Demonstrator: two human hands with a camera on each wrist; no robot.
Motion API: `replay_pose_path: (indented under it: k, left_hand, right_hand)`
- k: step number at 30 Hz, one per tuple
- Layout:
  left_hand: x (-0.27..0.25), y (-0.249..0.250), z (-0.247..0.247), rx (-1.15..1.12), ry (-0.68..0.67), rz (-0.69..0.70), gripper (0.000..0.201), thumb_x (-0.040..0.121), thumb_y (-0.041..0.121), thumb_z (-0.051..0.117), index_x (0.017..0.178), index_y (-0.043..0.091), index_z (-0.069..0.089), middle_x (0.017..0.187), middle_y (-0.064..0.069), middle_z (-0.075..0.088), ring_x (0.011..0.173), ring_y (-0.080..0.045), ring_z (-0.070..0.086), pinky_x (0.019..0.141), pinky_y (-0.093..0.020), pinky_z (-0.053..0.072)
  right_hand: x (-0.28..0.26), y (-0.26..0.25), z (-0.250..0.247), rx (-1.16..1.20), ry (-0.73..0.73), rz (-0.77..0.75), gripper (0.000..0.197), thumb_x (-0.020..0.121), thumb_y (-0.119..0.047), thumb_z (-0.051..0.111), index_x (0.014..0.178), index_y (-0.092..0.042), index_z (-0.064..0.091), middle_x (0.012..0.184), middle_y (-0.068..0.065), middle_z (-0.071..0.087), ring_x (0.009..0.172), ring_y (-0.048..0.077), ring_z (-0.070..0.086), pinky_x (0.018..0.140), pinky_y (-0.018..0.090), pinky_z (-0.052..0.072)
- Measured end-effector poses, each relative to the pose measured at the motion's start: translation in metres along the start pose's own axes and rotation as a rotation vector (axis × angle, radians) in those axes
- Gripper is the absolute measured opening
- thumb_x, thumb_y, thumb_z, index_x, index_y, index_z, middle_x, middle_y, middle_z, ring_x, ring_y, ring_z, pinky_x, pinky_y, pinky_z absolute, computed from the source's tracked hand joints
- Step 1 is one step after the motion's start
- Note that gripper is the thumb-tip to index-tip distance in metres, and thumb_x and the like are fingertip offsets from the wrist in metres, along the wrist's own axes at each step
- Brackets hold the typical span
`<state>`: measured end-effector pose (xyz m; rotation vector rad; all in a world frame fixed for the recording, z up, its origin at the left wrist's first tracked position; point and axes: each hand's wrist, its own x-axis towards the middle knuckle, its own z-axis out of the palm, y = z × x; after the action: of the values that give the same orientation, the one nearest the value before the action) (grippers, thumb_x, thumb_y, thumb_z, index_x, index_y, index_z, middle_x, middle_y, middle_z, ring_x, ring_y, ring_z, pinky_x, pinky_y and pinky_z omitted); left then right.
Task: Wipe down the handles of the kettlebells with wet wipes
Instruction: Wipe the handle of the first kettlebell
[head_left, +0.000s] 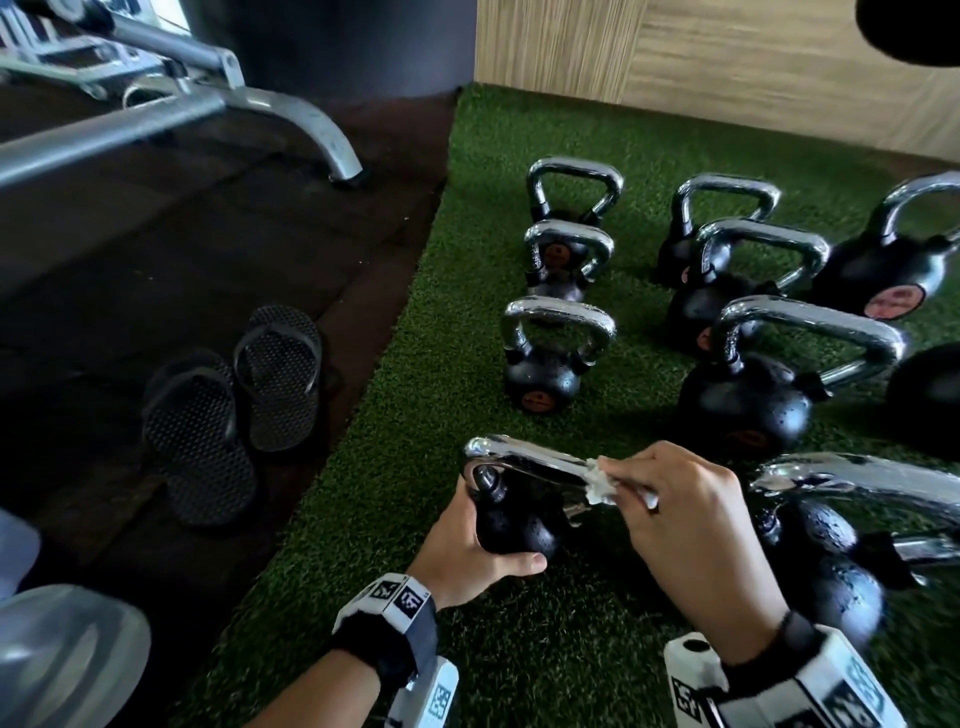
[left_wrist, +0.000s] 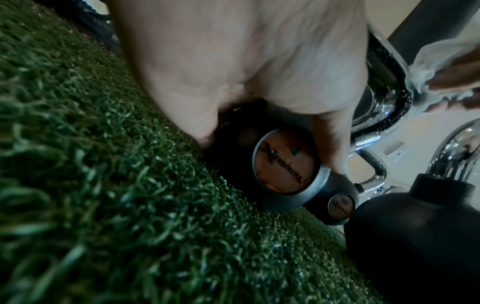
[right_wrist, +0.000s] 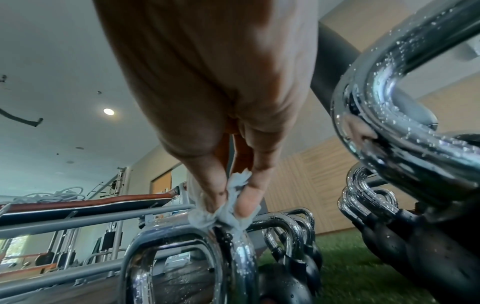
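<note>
A small black kettlebell (head_left: 511, 525) with a wet chrome handle (head_left: 524, 457) stands on the green turf closest to me. My left hand (head_left: 467, 551) grips its round body (left_wrist: 262, 164), thumb across the front. My right hand (head_left: 680, 514) pinches a crumpled white wet wipe (head_left: 597, 483) against the right end of that handle. In the right wrist view the wipe (right_wrist: 228, 209) is squeezed between thumb and fingers on top of the handle (right_wrist: 194, 242). Water droplets cover the chrome.
Several more kettlebells (head_left: 550, 358) stand in two rows on the turf (head_left: 467, 260), a large one (head_left: 826, 561) just right of my right hand. Black sandals (head_left: 234, 410) lie on the dark floor at left. A grey bench frame (head_left: 208, 104) stands beyond.
</note>
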<state>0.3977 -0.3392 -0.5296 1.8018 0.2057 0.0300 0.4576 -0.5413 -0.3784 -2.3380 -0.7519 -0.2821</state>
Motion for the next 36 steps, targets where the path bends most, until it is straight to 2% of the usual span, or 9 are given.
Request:
replay_pose_path:
  k: [5,11,16,24,26,29,32,34,36]
  left_hand:
    - [0.002,-0.002,0.001,-0.003,-0.012,0.012,0.101,0.063,0.042,0.096,0.143,0.048,0.035,0.138,0.025,0.056,0.13,0.005,0.052,0.112,-0.034,0.042]
    - [0.002,-0.005,0.002,0.0,-0.01,0.007,0.102,0.063,0.044,0.096,0.142,0.053,0.032,0.139,0.03,0.052,0.131,0.009,0.049,0.109,-0.029,0.041]
    - [0.003,-0.006,0.002,-0.021,-0.009,0.041,0.101,0.065,0.042,0.096,0.144,0.048,0.034,0.139,0.029,0.051,0.132,0.006,0.049,0.105,-0.021,0.04]
    - [-0.002,0.004,0.0,0.14,0.078,-0.017,0.099,0.056,0.053,0.095,0.137,0.046,0.038,0.128,0.029,0.059,0.122,0.008,0.056,0.104,-0.029,0.05]
    - [-0.007,0.017,-0.006,0.294,0.042,-0.084,0.097,0.055,0.059,0.09,0.135,0.045,0.038,0.124,0.029,0.057,0.118,0.003,0.058,0.101,-0.026,0.049]
    - [-0.017,0.035,-0.024,0.574,-0.137,-0.211,0.077,0.074,0.045,0.08,0.139,0.037,0.039,0.126,0.014,0.062,0.111,-0.011,0.063,0.09,-0.026,0.046]
    - [-0.035,0.054,-0.041,0.722,-0.053,-0.26,0.025,0.096,0.034,0.062,0.12,0.03,0.068,0.112,0.008,0.075,0.097,-0.008,0.07,0.082,-0.025,0.053]
    - [-0.044,0.066,-0.046,0.475,-0.007,-0.228,0.022,0.102,0.038,0.058,0.11,0.03,0.076,0.1,0.013,0.078,0.09,-0.001,0.073,0.086,-0.026,0.059]
    - [-0.051,0.085,-0.043,-0.057,-0.104,-0.268,0.033,0.099,0.047,0.059,0.121,0.028,0.072,0.11,0.01,0.078,0.1,-0.009,0.075,0.091,-0.03,0.061]
  right_hand:
    - [-0.01,0.01,0.004,0.081,0.037,0.048,0.029,0.075,-0.001,0.084,0.099,-0.017,0.082,0.084,-0.012,0.072,0.073,-0.001,0.066,0.068,0.003,0.045]
    - [-0.023,0.029,0.007,0.275,0.03,0.24,0.031,0.073,-0.007,0.087,0.098,-0.024,0.082,0.09,-0.021,0.077,0.084,-0.011,0.069,0.074,0.001,0.047]
    - [-0.029,0.047,0.026,0.386,-0.018,0.383,0.034,0.075,-0.005,0.085,0.094,-0.033,0.082,0.089,-0.021,0.078,0.084,-0.002,0.074,0.078,0.022,0.06]
    - [-0.038,0.058,0.069,0.36,-0.048,0.504,0.02,0.074,-0.017,0.087,0.086,-0.031,0.079,0.078,-0.025,0.074,0.076,-0.007,0.07,0.065,0.011,0.052]
    - [-0.04,0.058,0.063,0.335,-0.114,0.517,0.02,0.074,-0.02,0.086,0.087,-0.033,0.078,0.079,-0.025,0.075,0.076,-0.008,0.069,0.067,0.016,0.054]
    - [-0.047,0.051,0.043,0.453,-0.277,0.533,0.024,0.074,-0.014,0.087,0.086,-0.034,0.079,0.081,-0.012,0.078,0.074,0.004,0.074,0.072,0.032,0.063]
    - [-0.052,0.033,0.026,0.513,-0.303,0.409,0.021,0.075,-0.025,0.087,0.088,-0.038,0.075,0.085,-0.012,0.078,0.078,0.003,0.074,0.068,0.024,0.06]
    - [-0.052,0.016,0.016,0.559,-0.287,0.32,0.017,0.076,-0.034,0.085,0.09,-0.038,0.076,0.089,-0.013,0.078,0.081,0.003,0.074,0.068,0.022,0.058]
    - [-0.05,-0.001,0.009,0.621,-0.252,0.261,0.02,0.071,-0.043,0.083,0.09,-0.037,0.078,0.093,-0.011,0.077,0.084,0.008,0.074,0.071,0.025,0.06]
